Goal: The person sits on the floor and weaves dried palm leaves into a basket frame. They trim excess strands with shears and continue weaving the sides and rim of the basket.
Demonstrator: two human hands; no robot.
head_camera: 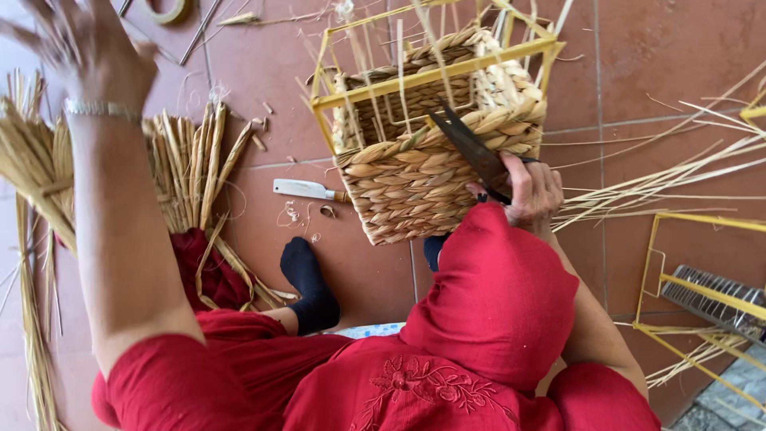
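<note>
Setting: a red-tiled floor (670, 48), seen from above, on which a person in red clothing is seated.
Right hand: the right hand (528, 191) is clenched around the handles of a pair of dark scissors (471, 148), whose blades are pointed up and to the left.
Scissors: the blades are laid against the upper edge of the woven basket (431, 168), close to the braided rim; whether a strand is caught between them cannot be told.
Basket: a half-finished basket of pale braided fibre is built on a yellow wire frame (431, 76), tilted with its open mouth turned away from the person, and is rested on the floor just before the raised knee in red cloth.
Loose strands: thin upright fibres are seen rising from the basket through the frame's top.
Left hand: the left hand (84, 48) is raised at the upper left, blurred, with fingers spread and released; nothing is seen held in it. A bracelet (102, 108) is worn at the wrist.
Straw: a bundle of dried reed (187, 164) is spread on the floor beneath the left arm, with more stalks fanned out at the right.
Knife: a white-handled knife (303, 190) is laid on the tiles just left of the basket.
Foot: a black sock (307, 283) is visible below the knife.
Second frame: an empty yellow frame (694, 271) is placed at the right edge.
</note>
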